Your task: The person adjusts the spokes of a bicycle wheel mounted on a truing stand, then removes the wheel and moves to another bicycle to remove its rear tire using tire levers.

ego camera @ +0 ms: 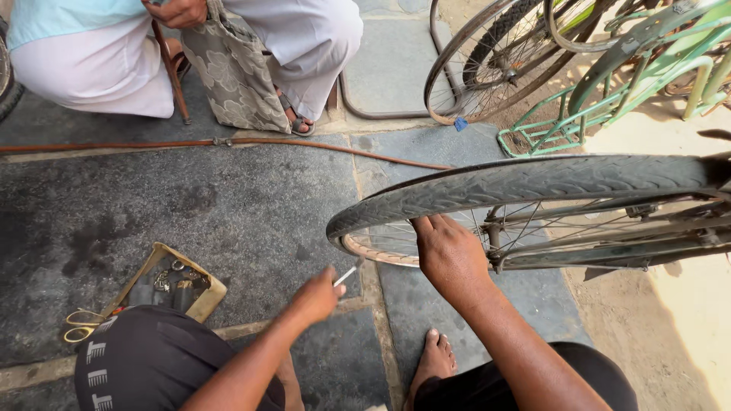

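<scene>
Black ribbed tyre point(533, 183), tan rim point(377, 253), grey stone floor point(190, 221), yellow-handled scissors point(80, 325), grey leaf-patterned bag point(236, 72), green bicycle frame point(632, 76), rust-brown hose point(228, 142).

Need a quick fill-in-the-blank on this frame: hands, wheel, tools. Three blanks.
1. The right hand rests on the bicycle ____.
2. The left hand holds a thin metal tool, ____ the wheel.
3. Scissors lie beside the open tool ____, left of the knee.

Missing words: tyre; apart from; box
</scene>
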